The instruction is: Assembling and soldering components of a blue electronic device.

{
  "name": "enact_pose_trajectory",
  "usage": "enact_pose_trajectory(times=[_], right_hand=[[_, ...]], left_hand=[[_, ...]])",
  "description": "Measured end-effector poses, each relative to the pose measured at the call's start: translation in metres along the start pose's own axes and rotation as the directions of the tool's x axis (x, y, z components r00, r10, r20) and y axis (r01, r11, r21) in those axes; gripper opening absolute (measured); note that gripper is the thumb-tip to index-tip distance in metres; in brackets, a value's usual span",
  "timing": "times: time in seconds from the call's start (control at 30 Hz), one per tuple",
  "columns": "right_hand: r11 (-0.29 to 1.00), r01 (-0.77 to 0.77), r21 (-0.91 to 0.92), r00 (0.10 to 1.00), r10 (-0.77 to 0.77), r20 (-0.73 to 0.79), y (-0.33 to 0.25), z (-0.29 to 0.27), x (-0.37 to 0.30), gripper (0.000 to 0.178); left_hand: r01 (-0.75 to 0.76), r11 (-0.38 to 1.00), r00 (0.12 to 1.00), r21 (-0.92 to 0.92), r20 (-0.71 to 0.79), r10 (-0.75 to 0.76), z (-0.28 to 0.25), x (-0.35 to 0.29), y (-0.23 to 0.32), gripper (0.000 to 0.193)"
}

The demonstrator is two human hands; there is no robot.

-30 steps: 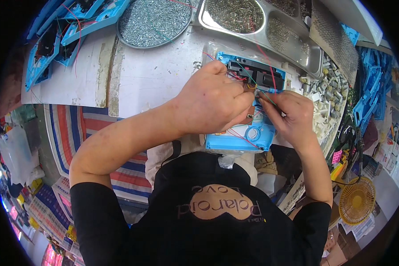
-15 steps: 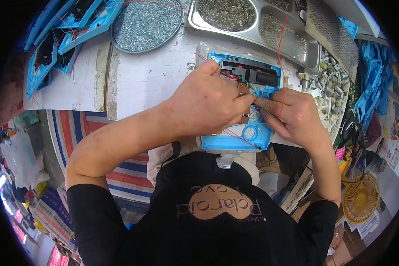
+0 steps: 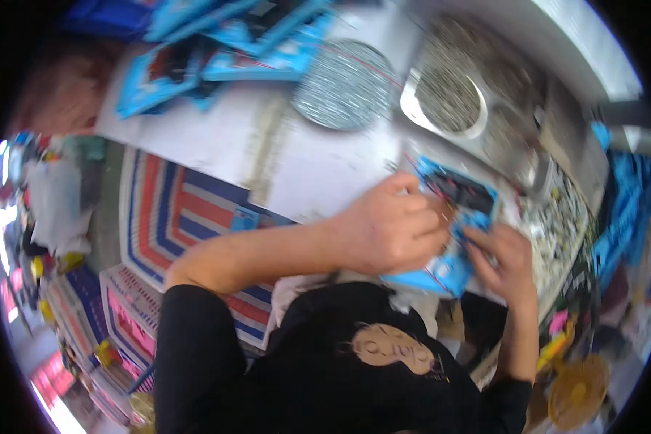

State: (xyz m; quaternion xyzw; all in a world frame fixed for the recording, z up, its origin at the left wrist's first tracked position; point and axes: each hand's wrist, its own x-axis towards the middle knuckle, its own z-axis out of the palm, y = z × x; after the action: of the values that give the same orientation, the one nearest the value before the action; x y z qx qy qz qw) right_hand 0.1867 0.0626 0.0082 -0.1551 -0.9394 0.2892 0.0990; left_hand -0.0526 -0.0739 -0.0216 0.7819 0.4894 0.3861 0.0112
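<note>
A blue plastic housing (image 3: 441,279) lies at the table's near edge, right of centre. A black part (image 3: 464,191) sits in its far portion, with thin red wires beside it. My left hand (image 3: 401,228) is closed over the housing's left and middle, its fingers curled inward; what they pinch is hidden. From the right, my right hand (image 3: 510,257) holds the housing's right side, index finger and thumb bent over the inside. Blur hides the exact contact of the fingertips and any wire between the hands.
A round tray of small silvery metal pieces (image 3: 346,85) stands beyond my hands. Right of it is a compartmented metal tray (image 3: 477,123) with more small parts. Small pale parts (image 3: 557,217) lie in a heap at right. More blue housings (image 3: 267,54) are stacked at the far left.
The whole view has swung and blurred, so table, hands and housing appear lower and further right. Both hands stay at the housing; my right finger and thumb look slightly further from the left hand.
</note>
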Motion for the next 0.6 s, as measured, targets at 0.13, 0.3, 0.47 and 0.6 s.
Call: enact_pose_trajectory(times=[0.13,0.3,0.47,0.6], right_hand=[[0.986,-0.096,0.134,0.982,0.115,-0.147,-0.008,0.003,-0.016,0.019],[0.959,-0.228,0.170,0.957,0.253,-0.141,-0.011,0.006,-0.018,0.014],[0.953,-0.272,0.136,0.942,0.293,-0.167,-0.011,0.007,-0.011,0.012],[0.929,-0.330,0.168,0.919,0.357,-0.166,-0.009,0.011,-0.011,0.009]], left_hand=[[0.248,0.954,0.942,0.165,-0.269,-0.199,-0.070,-0.011,-0.034,0.022],[0.531,0.721,0.795,0.445,-0.556,-0.242,-0.139,-0.042,-0.094,0.027],[0.800,0.516,0.511,0.307,-0.799,-0.317,-0.214,-0.045,-0.157,0.035],[0.929,0.362,0.239,-0.081,-0.615,-0.751,-0.257,-0.040,-0.191,0.057]])
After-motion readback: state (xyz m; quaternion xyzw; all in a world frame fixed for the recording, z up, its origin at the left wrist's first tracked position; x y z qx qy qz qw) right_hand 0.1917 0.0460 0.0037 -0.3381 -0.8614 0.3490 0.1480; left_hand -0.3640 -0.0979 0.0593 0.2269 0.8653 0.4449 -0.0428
